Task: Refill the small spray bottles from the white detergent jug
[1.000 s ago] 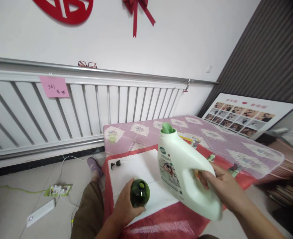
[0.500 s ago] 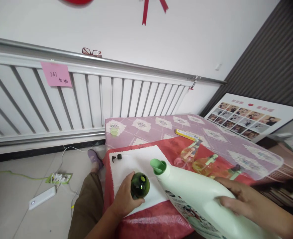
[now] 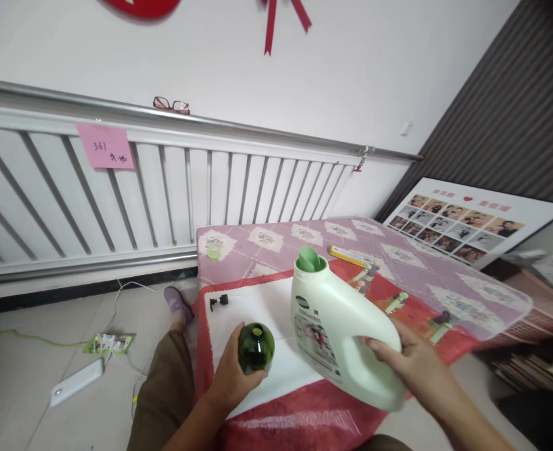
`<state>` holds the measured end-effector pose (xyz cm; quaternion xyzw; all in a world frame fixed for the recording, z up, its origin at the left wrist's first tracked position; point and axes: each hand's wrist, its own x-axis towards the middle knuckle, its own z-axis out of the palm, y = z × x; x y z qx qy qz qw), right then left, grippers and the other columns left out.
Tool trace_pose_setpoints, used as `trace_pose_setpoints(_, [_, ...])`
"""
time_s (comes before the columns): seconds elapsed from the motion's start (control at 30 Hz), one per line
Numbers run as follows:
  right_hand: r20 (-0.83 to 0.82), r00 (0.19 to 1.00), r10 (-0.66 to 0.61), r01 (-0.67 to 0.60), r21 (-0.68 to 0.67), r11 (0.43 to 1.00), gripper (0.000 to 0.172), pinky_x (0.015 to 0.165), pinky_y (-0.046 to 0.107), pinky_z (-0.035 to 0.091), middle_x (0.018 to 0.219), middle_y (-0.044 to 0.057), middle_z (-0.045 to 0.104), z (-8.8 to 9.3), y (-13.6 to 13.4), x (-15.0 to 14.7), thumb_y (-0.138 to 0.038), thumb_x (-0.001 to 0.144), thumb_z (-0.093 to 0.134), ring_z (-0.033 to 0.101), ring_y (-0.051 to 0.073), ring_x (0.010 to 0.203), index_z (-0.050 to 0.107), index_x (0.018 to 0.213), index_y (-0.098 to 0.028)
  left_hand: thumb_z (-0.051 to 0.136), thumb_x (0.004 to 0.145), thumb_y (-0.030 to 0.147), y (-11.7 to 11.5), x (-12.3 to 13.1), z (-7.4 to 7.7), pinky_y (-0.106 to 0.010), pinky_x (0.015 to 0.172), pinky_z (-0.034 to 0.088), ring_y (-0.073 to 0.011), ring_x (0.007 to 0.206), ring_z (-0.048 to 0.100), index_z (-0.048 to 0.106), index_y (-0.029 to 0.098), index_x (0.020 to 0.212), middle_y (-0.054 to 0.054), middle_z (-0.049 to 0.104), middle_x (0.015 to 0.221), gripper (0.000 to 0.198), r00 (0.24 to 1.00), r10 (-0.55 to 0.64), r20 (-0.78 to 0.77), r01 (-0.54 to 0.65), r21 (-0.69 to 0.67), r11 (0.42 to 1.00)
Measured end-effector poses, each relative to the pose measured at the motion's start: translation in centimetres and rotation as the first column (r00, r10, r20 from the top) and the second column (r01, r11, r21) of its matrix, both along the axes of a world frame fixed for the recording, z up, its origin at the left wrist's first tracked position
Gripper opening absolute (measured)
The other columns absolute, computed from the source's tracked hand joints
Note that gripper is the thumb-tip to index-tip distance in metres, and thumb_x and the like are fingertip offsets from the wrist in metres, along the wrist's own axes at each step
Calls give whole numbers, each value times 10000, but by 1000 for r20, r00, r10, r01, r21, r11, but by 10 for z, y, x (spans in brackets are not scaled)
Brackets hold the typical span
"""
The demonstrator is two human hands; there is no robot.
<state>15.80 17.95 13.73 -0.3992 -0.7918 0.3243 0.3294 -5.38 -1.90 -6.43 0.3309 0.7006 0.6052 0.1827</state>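
Observation:
My left hand [image 3: 233,369] is wrapped round a round dark green bottle [image 3: 257,351], whose open neck faces up, over a white sheet [image 3: 280,319]. With my right hand [image 3: 408,351] I grip the handle of a large pale green jug [image 3: 332,326]. The jug leans to the left, and a green spout [image 3: 310,260] shows in its open mouth, right of the bottle and apart from it. A black pump head [image 3: 218,302] lies on the sheet's upper left corner.
Clear bottles with green sprayers [image 3: 397,302] lie on the red cloth [image 3: 299,413] behind the jug. A yellow and white box [image 3: 351,255] is on the patterned tablecloth [image 3: 276,241]. A radiator [image 3: 238,188] stands behind; a photo board [image 3: 464,219] leans at the right.
The jug has come more upright, its mouth rising and its base swinging into view with my right hand. The green bottle has shifted slightly left in my left hand.

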Motion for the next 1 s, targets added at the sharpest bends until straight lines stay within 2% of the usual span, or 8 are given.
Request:
trace_pose_setpoints(0.2, [-268, 950, -160, 108, -200, 974, 454, 596, 292, 522, 845, 74, 757, -62, -29, -38, -463, 636, 685, 668, 234, 705, 672, 969, -155, 746, 592, 230, 0, -8, 5, -453, 1089, 411, -305, 1288, 505, 254, 195, 1428, -146, 493, 1415, 971, 971, -35, 237, -8, 181, 984])
trace_pose_setpoints(0.33, [-295, 926, -234, 161, -250, 955, 449, 639, 306, 532, 857, 85, 757, -95, -46, -50, -475, 691, 657, 678, 247, 747, 651, 995, -146, 778, 590, 360, -3, -18, 7, -479, 1053, 440, -334, 1247, 538, 327, 189, 1383, -153, 543, 1347, 928, 957, 85, 279, -141, 189, 972])
trace_pose_setpoints(0.43, [-256, 945, -204, 127, -286, 950, 399, 638, 307, 541, 774, 64, 757, -106, -57, -55, -477, 686, 659, 685, 252, 723, 669, 923, -156, 778, 592, 436, -3, -28, 19, -511, 1048, 433, -348, 1234, 542, 333, 200, 1386, -149, 549, 1325, 940, 940, 174, 294, -226, 154, 962])
trace_pose_setpoints(0.5, [-232, 963, -137, 65, -293, 954, 390, 643, 303, 547, 758, 60, 762, -109, -61, -56, -477, 686, 651, 692, 255, 722, 688, 904, -155, 775, 603, 466, -1, -34, 36, -515, 1035, 442, -351, 1229, 543, 315, 213, 1404, -146, 541, 1331, 958, 936, 187, 297, -240, 151, 959])
trace_pose_setpoints(0.6, [-205, 976, -78, 19, -277, 961, 385, 648, 294, 552, 750, 70, 770, -112, -59, -57, -469, 695, 631, 704, 261, 719, 712, 881, -142, 781, 615, 478, 7, -42, 75, -499, 1009, 470, -351, 1232, 539, 271, 231, 1431, -147, 521, 1356, 994, 956, 136, 261, -190, 196, 962])
trace_pose_setpoints(0.8, [-268, 957, -108, 56, -195, 979, 363, 600, 260, 541, 678, 56, 754, -127, -54, -58, -492, 712, 617, 701, 244, 641, 717, 806, -156, 759, 664, 417, 27, -49, 160, -483, 1065, 429, -321, 1308, 471, 266, 278, 1434, -118, 414, 1465, 925, 998, 42, -56, -30, 193, 981])
trace_pose_setpoints(0.9, [-287, 952, -104, 56, -170, 984, 355, 609, 249, 548, 712, 59, 770, -130, -53, -58, -487, 719, 621, 714, 245, 659, 726, 820, -163, 746, 671, 349, 37, -54, 192, -520, 1088, 392, -328, 1329, 439, 295, 276, 1425, -115, 396, 1473, 882, 954, 29, -299, 1, 99, 995])
trace_pose_setpoints(1.0, [-273, 961, -36, -3, -142, 990, 359, 641, 243, 561, 778, 76, 786, -132, -50, -57, -453, 741, 604, 731, 250, 711, 733, 880, -149, 752, 661, 322, 47, -60, 214, -536, 1077, 397, -341, 1334, 421, 297, 274, 1430, -122, 398, 1456, 895, 855, -6, -518, -5, -20, 1000])
